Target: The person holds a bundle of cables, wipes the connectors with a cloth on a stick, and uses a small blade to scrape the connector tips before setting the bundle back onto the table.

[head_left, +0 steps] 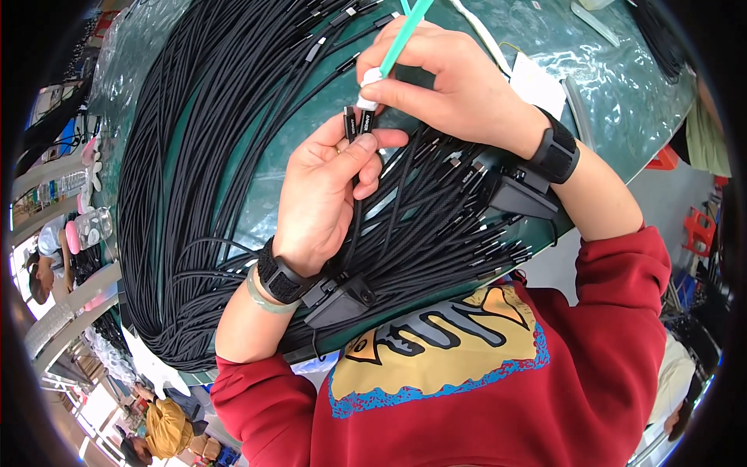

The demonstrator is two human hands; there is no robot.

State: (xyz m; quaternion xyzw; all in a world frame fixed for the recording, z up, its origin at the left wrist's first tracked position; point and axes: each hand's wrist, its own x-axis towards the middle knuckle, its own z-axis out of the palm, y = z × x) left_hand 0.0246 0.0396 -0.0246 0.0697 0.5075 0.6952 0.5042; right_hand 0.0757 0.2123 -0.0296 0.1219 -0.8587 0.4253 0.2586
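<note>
My left hand (320, 183) is closed round the ends of two black cables, with a pair of black cable connectors (364, 120) standing up side by side between thumb and fingers. Above them, my right hand (459, 89) pinches a long green tool (405, 37), which looks two-pronged at the top. White wadding (370, 84) at its lower end touches the tip of the right-hand connector. Whether the wadding is cloth or tissue I cannot make out. Beneath my hands lies a pile of black cables (428, 206), many with connector ends toward the right.
A thick loop of black cables (187, 148) curves down the left of the green table (296, 113). White paper (538, 87) and a grey strip (577, 113) lie right of my right hand. Red stools (699, 231) stand on the floor at right. Other people sit far left.
</note>
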